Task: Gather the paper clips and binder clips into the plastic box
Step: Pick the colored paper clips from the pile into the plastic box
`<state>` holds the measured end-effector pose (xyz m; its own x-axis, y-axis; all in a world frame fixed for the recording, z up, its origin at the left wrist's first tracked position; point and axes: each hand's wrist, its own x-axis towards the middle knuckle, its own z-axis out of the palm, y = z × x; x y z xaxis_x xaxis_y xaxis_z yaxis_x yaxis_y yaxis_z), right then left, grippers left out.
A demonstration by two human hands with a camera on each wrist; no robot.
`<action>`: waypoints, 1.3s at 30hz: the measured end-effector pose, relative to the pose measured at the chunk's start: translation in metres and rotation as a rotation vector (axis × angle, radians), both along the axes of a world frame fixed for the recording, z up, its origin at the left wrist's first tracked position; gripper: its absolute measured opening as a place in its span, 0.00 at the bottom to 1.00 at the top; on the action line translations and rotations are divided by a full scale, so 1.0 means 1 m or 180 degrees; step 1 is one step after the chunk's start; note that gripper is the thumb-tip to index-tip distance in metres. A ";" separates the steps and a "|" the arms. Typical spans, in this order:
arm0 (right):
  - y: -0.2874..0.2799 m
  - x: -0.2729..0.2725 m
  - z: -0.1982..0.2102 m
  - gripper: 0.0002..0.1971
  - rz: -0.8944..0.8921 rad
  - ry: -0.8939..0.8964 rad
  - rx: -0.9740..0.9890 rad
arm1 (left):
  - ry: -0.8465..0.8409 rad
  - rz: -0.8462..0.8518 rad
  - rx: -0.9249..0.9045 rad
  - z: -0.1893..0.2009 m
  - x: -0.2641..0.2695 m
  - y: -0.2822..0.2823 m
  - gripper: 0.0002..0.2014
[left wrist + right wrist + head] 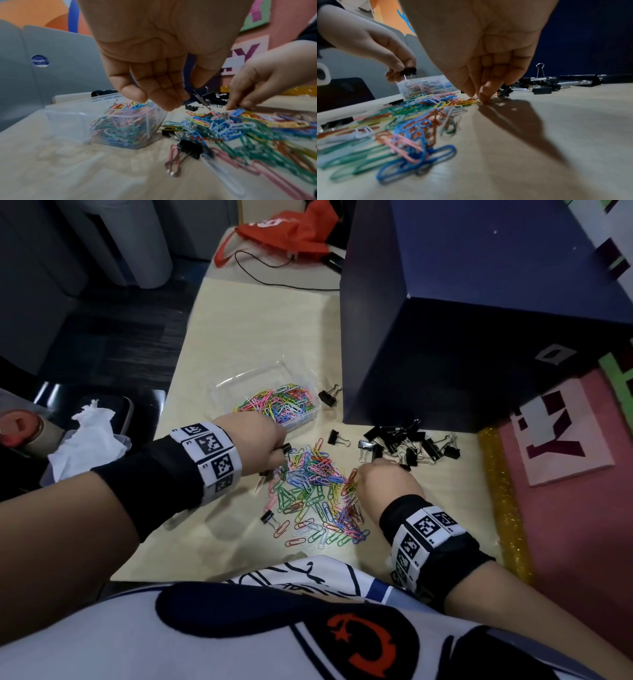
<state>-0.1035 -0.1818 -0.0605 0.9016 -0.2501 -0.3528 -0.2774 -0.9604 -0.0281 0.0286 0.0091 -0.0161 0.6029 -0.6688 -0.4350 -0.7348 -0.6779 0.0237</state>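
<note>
A clear plastic box (219, 386) holding many coloured paper clips stands on the pale table (239, 320). A loose heap of coloured paper clips (315, 491) lies in front of it, and a pile of black binder clips (411, 441) lies to the right. My left hand (281, 451) hovers between box and heap, pinching one black binder clip (409, 71) whose wire handles hang down. My right hand (376, 465) reaches down at the heap's right edge, its straight fingertips (485, 100) pressing on the table among orange clips. Nothing is lifted in it.
A tall dark blue box (462, 320) stands right behind the binder clips. Single binder clips lie beside the plastic box (330, 395), above the heap (337, 438) and at its lower left (270, 518). A pink board (565, 440) and gold strip (503, 501) border the right.
</note>
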 end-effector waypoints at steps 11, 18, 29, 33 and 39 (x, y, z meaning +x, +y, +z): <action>0.017 0.035 0.015 0.17 0.0257 -0.0290 0.0950 | 0.0227 0.0893 -0.0697 -0.006 0.001 0.006 0.11; 0.036 0.042 0.010 0.32 0.0900 0.0592 0.0965 | 0.0171 0.0976 -0.0619 -0.004 0.001 0.005 0.11; 0.016 0.017 0.011 0.22 0.0021 0.0070 0.0930 | 0.0548 0.0833 -0.1035 0.007 0.000 -0.026 0.15; 0.021 0.015 0.011 0.19 0.0098 -0.0150 0.1017 | 0.0431 0.0436 -0.0107 0.007 0.001 -0.003 0.09; 0.044 0.035 0.016 0.16 0.0725 -0.0147 0.1000 | 0.0420 0.0181 0.0303 -0.010 -0.009 0.024 0.13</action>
<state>-0.0689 -0.1376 -0.0449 0.9383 0.0719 -0.3382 -0.0498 -0.9399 -0.3379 0.0195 0.0332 -0.0266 0.5722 -0.5872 -0.5725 -0.6899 -0.7221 0.0511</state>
